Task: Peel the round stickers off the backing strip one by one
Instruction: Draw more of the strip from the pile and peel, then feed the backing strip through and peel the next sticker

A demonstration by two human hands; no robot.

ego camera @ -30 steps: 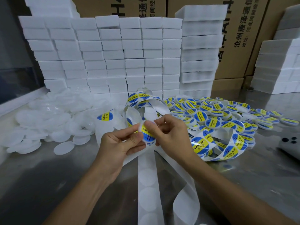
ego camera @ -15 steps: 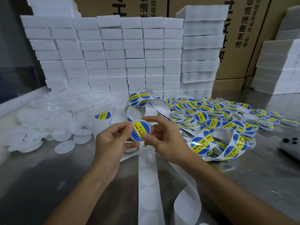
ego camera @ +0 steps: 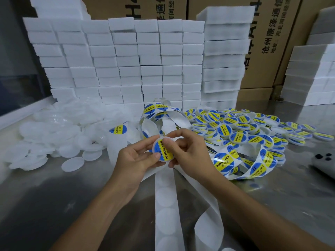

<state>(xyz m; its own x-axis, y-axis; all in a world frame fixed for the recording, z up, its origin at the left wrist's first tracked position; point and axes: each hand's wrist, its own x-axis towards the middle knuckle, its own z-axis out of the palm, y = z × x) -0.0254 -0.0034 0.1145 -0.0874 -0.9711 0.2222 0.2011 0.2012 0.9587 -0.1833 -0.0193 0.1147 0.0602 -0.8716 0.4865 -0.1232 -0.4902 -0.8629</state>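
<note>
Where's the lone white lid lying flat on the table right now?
In the head view, the lone lid lies left of the left hand, just in front of the heap of plain lids.

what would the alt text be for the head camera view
Two hands, left hand and right hand, hold a round lid with a blue and yellow sticker on it, above a metal table. Empty backing strip trails toward the viewer; labelled lids lie right, plain lids left.

Bare table [ego camera: 54, 205] left; labelled lids [ego camera: 253, 131] crowd right.
</note>
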